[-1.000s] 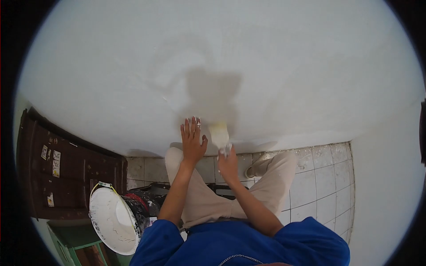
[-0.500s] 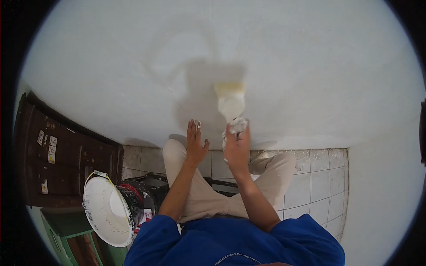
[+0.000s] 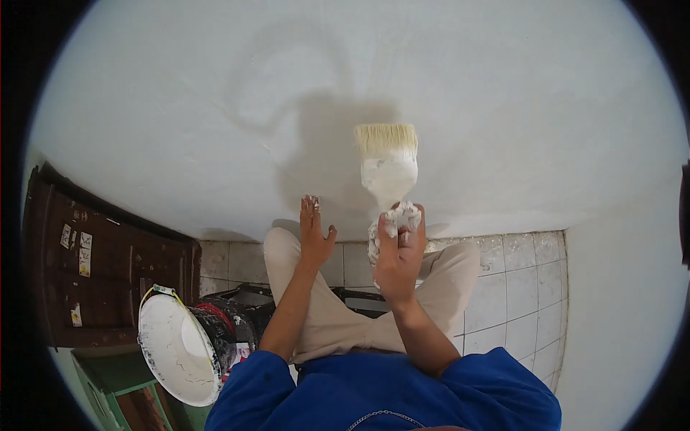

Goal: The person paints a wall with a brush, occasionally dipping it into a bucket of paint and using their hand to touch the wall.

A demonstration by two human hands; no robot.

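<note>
My right hand (image 3: 399, 251), its fingers caked with white paint, grips a wide paintbrush (image 3: 389, 169) by the handle. Pale bristles point up toward the white wall (image 3: 503, 93), and the brush's body is coated in white. To the left, my left hand (image 3: 316, 231) is held up close to the wall with fingers stretched out and the thumb apart; white paint marks its fingertips. Nothing is in it. Shadows of the head and hands fall on the wall behind the brush.
A white-lined paint bucket (image 3: 172, 352) with a yellow handle stands tilted in view at lower left, beside a black paint-spattered stool or stand (image 3: 248, 305). A dark brown door (image 3: 108, 251) is at left. Tiled floor (image 3: 510, 302) runs along the wall's foot, meeting another wall at right.
My right hand and the paintbrush have moved right and slightly down, toward me, and the bristles now show sharply. My left hand has barely moved.
</note>
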